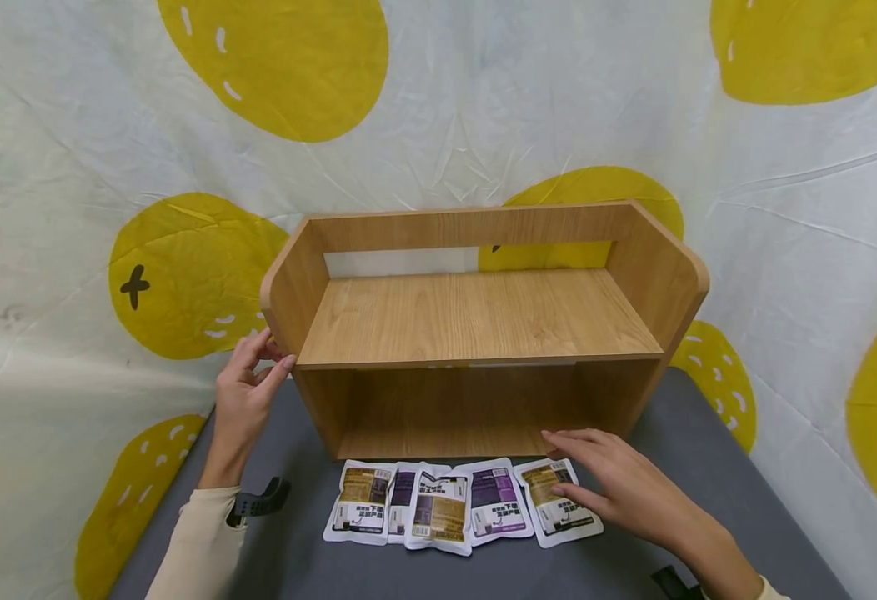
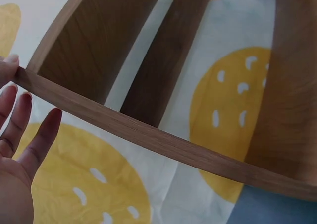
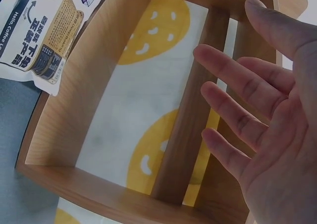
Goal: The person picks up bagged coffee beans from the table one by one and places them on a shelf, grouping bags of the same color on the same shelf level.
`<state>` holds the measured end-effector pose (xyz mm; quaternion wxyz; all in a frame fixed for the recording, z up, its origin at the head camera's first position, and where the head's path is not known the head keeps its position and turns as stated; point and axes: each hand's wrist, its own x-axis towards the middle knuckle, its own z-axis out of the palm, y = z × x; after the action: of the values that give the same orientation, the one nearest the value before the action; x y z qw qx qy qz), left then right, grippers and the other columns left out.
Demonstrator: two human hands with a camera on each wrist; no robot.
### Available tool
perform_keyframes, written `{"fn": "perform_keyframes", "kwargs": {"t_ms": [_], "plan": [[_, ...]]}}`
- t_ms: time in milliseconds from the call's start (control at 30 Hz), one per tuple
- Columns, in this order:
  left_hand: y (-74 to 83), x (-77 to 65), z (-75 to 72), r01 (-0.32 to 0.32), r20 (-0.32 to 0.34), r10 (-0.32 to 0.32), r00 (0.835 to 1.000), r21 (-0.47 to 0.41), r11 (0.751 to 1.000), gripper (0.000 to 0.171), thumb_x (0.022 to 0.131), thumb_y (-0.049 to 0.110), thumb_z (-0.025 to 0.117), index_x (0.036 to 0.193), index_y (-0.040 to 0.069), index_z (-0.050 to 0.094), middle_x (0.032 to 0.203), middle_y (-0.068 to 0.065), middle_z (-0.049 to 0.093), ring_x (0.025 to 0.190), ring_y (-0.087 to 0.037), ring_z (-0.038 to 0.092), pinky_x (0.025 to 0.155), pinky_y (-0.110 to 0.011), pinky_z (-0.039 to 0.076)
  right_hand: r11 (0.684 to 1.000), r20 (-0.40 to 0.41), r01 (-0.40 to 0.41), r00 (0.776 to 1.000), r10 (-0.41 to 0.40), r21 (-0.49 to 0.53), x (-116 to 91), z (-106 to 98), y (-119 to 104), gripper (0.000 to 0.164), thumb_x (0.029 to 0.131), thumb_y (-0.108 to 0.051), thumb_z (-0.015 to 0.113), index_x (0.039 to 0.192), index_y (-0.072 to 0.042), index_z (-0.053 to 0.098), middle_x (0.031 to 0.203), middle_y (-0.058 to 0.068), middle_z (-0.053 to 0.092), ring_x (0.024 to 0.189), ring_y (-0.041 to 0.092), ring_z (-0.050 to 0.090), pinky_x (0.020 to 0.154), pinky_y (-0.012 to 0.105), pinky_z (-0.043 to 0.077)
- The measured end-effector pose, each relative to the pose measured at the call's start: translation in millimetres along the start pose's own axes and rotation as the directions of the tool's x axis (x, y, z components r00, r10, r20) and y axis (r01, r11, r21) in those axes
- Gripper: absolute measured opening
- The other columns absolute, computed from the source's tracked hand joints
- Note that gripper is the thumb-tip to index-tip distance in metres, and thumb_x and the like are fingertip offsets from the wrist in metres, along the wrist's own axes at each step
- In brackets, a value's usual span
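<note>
A two-tier wooden shelf (image 1: 483, 317) stands on the dark grey table. At its left side panel, my left hand (image 1: 247, 396) pinches the edge; in the left wrist view the thumb (image 2: 9, 68) lies over the rim and the other fingers spread along the outer face. My right hand (image 1: 618, 483) hovers palm down with extended fingers by the shelf's lower front edge. Beneath it lies a white pouch with a gold label (image 1: 556, 500), partly overlapped by the fingers. In the right wrist view, the right hand (image 3: 277, 115) holds nothing.
Several more flat pouches lie in a row before the shelf, with gold-labelled (image 1: 438, 510) and purple-labelled (image 1: 497, 500) ones overlapping. Behind and beside the dark grey table (image 1: 296, 558) hangs a white cloth (image 1: 438, 100) with yellow shapes.
</note>
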<state>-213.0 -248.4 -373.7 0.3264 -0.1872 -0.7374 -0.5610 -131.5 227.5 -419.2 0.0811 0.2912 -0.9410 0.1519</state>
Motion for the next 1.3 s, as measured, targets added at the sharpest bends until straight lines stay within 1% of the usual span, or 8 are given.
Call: {"fn": "perform_keyframes", "kwargs": {"t_ms": [133,367,567,667,833,967,1100,1300], "plan": [[-3.9,0.1,-0.5,0.009,-0.001,-0.009,1.0,-0.044,0.999,0.052,0.087,-0.019,0.067,0.137,-0.006,0.061,0.102,-0.008,0.056,0.092,-0.013,0.059,0.07,-0.011,0.058,1.0,0.0,0.0,1.0,0.0,0.003,-0.6,1.1,0.7,0.064,0.088,-0.04,0.08,0.143,-0.015,0.06,0.129,-0.005,0.068,0.121,0.022,0.061,0.099,0.051,0.056],[-3.7,0.9,-0.9,0.001,-0.006,-0.001,1.0,0.019,1.0,0.054,0.087,-0.016,0.07,0.138,0.0,0.062,0.105,0.001,0.057,0.094,-0.014,0.059,0.074,-0.013,0.06,1.0,-0.007,0.007,1.0,-0.007,0.005,0.8,2.7,5.7,0.064,0.087,-0.037,0.081,0.143,-0.015,0.06,0.122,-0.008,0.071,0.117,0.02,0.062,0.097,0.05,0.057],[-4.6,0.1,0.9,-0.026,-0.028,0.026,0.999,0.017,1.0,0.054,0.085,-0.018,0.07,0.136,-0.003,0.063,0.112,0.005,0.058,0.097,-0.016,0.062,0.075,-0.014,0.06,0.999,-0.005,0.032,0.999,-0.032,0.011,1.4,4.2,13.8,0.065,0.087,-0.032,0.082,0.144,-0.012,0.058,0.114,-0.012,0.072,0.107,0.016,0.066,0.091,0.048,0.059],[-5.9,-0.5,1.8,-0.036,-0.043,0.037,0.998,0.004,0.999,0.054,0.084,-0.02,0.07,0.135,-0.003,0.064,0.115,0.004,0.06,0.102,-0.013,0.063,0.076,-0.016,0.061,0.998,0.007,0.049,0.999,-0.049,0.026,0.9,5.7,18.1,0.063,0.089,-0.031,0.08,0.144,-0.01,0.058,0.113,-0.01,0.073,0.104,0.015,0.067,0.087,0.046,0.06],[-4.1,-1.3,3.0,-0.039,-0.053,0.039,0.998,-0.004,0.999,0.053,0.084,-0.019,0.07,0.134,-0.003,0.064,0.117,-0.001,0.062,0.106,-0.012,0.064,0.076,-0.017,0.061,0.998,0.027,0.043,0.999,-0.045,0.049,-0.4,10.6,24.8,0.065,0.088,-0.028,0.081,0.144,-0.008,0.057,0.112,-0.012,0.073,0.102,0.014,0.068,0.085,0.044,0.061],[1.4,-1.8,3.5,-0.03,-0.061,0.03,0.998,0.013,0.999,0.054,0.085,-0.017,0.071,0.136,-0.002,0.063,0.114,0.0,0.065,0.103,-0.01,0.065,0.074,-0.016,0.061,0.997,0.042,0.034,0.998,-0.037,0.063,-0.9,14.5,29.7,0.065,0.086,-0.025,0.082,0.144,-0.006,0.056,0.11,-0.012,0.073,0.102,0.016,0.068,0.085,0.044,0.061],[3.4,-2.3,3.6,-0.012,-0.068,0.015,0.998,0.033,0.999,0.056,0.085,-0.016,0.072,0.138,0.0,0.062,0.11,0.003,0.067,0.099,-0.008,0.066,0.073,-0.016,0.061,0.996,0.059,0.027,0.998,-0.033,0.088,-1.2,18.3,34.5,0.066,0.086,-0.022,0.082,0.143,-0.004,0.056,0.11,-0.006,0.074,0.103,0.019,0.068,0.085,0.046,0.061],[-12.1,-3.3,1.6,0.0,-0.072,0.003,0.997,0.043,0.999,0.055,0.085,-0.015,0.073,0.136,0.005,0.065,0.112,-0.005,0.066,0.1,-0.01,0.066,0.072,-0.017,0.061,0.989,0.059,0.04,0.997,-0.049,0.139,-0.4,26.9,42.1,0.065,0.085,-0.02,0.083,0.141,-0.002,0.057,0.112,-0.002,0.074,0.106,0.02,0.069,0.087,0.048,0.06]]}}
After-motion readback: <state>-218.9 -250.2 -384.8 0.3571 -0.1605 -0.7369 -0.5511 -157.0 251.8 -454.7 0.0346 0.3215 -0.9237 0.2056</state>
